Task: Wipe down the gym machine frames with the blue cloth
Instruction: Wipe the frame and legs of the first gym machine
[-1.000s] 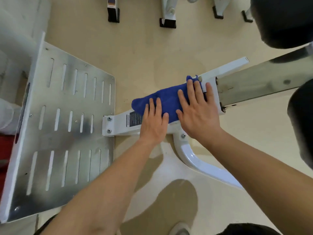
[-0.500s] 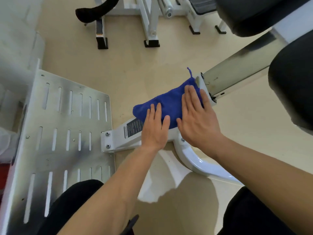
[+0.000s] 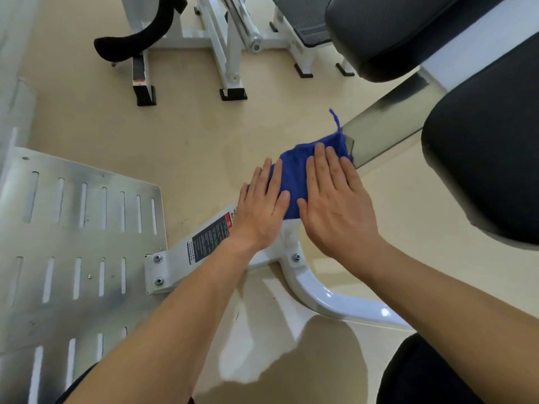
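Observation:
The blue cloth (image 3: pixel 297 173) lies draped over the white frame beam (image 3: pixel 180 258) of the gym machine, where the beam meets a bare metal rail (image 3: pixel 385 132). My left hand (image 3: pixel 262 205) presses flat on the cloth's left part, fingers straight. My right hand (image 3: pixel 332 196) presses flat on its right part, fingertips near the rail's end. A loose blue thread sticks up from the cloth's far corner. A black and red label (image 3: pixel 210 237) on the beam shows just left of my left wrist.
A slotted metal footplate (image 3: pixel 73 243) is bolted to the beam on the left. A curved white leg (image 3: pixel 329 301) runs to the lower right. Black seat pads (image 3: pixel 484 158) overhang on the right. Other white machine frames (image 3: pixel 230 56) stand on the beige floor beyond.
Both hands have slid the cloth along the beam toward the metal rail, and it is more bunched. The label on the beam is more exposed. The camera has tilted up, showing more of the far machines.

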Available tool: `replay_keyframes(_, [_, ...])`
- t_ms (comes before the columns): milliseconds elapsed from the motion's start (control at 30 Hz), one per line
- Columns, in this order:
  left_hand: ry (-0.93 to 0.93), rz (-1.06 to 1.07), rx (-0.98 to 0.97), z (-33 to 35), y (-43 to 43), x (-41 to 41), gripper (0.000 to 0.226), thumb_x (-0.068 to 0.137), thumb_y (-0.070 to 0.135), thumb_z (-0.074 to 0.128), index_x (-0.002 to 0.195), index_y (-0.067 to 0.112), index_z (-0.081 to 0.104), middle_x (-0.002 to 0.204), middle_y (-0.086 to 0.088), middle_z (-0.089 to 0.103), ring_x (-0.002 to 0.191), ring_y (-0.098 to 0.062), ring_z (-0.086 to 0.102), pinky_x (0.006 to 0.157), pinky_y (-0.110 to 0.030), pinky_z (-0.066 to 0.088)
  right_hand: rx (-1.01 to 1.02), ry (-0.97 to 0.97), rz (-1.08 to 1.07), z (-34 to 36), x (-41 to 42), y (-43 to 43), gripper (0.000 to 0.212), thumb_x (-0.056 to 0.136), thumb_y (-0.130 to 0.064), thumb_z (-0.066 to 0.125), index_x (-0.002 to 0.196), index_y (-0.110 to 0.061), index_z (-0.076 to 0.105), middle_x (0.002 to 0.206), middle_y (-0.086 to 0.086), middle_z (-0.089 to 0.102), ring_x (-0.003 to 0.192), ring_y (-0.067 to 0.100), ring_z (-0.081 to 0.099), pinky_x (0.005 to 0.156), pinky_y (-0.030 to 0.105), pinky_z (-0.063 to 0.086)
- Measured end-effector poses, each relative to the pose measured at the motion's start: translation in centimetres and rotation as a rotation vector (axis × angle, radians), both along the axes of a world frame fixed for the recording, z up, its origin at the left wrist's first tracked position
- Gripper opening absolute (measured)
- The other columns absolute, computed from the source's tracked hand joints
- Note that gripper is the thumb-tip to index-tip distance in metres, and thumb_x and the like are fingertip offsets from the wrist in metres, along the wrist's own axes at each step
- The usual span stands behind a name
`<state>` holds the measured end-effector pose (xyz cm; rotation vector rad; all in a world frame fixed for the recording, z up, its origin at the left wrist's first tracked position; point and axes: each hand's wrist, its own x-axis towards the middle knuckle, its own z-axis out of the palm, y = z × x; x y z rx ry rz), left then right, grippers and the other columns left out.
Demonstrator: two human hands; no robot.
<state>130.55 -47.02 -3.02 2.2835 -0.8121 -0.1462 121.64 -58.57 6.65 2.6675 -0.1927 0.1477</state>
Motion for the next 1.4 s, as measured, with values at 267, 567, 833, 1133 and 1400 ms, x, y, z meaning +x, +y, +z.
replay_keyframes(267, [0.055, -0.005, 0.031, -1.4, 0.6, 1.3, 0.066, 0.090, 0.053, -0.002, 0.151, 0.030, -0.015, 0.165, 0.005, -0.012, 0.151, -0.012, -0.010, 0.123, -0.047, 0.002, -0.009, 0.115, 0.067, 0.8, 3.0, 0.1, 0.070, 0.101, -0.042, 0.014, 0.155, 0.004, 0.014, 0.162, 0.024, 0.011, 0.152, 0.035, 0.009, 0.123, 0.046, 0.007])
replay_keyframes(567, [0.175, 0.176, 0.102, -4.9, 4.1, -5.9, 0.070, 0.098, 0.051, 0.019, 0.153, 0.029, -0.019, 0.164, -0.002, -0.018, 0.152, -0.021, -0.012, 0.122, -0.046, 0.003, -0.087, 0.347, 0.209, -0.8, 0.3, 2.1, 0.069, 0.102, -0.042, 0.008, 0.156, 0.001, 0.009, 0.163, 0.022, 0.005, 0.151, 0.036, 0.009, 0.122, 0.047, 0.006])
replay_keyframes(833, [0.144, 0.497, -0.174, -5.5, 5.9, -2.0, 0.037, 0.099, 0.038, 0.038, 0.128, 0.023, 0.054, 0.135, 0.003, 0.051, 0.120, -0.019, 0.046, 0.106, -0.036, 0.036, -0.088, 0.404, 0.191, -2.2, 6.3, 3.5, 0.074, 0.098, -0.053, 0.007, 0.158, -0.008, 0.004, 0.166, 0.013, 0.001, 0.153, 0.028, 0.002, 0.123, 0.043, 0.005])
replay_keyframes(1133, [0.043, 0.358, -0.029, -9.5, 6.4, -4.4, 0.062, 0.101, 0.043, 0.016, 0.155, 0.013, 0.020, 0.164, -0.003, 0.016, 0.151, -0.020, 0.013, 0.121, -0.043, 0.018, -0.109, 0.490, 0.340, -3.2, 4.5, 3.9, 0.070, 0.098, -0.048, -0.004, 0.158, -0.013, 0.002, 0.166, 0.013, -0.001, 0.153, 0.030, 0.003, 0.123, 0.045, 0.005])
replay_keyframes(1400, [0.233, 0.507, 0.066, -12.3, 7.9, -6.6, 0.072, 0.092, 0.051, -0.005, 0.157, 0.019, -0.005, 0.166, 0.001, -0.003, 0.152, -0.014, -0.002, 0.123, -0.043, 0.010, -0.114, 0.527, 0.343, -5.9, 6.2, 6.2, 0.069, 0.099, -0.047, 0.004, 0.157, -0.011, 0.006, 0.165, 0.014, 0.002, 0.151, 0.032, 0.006, 0.122, 0.044, 0.008])
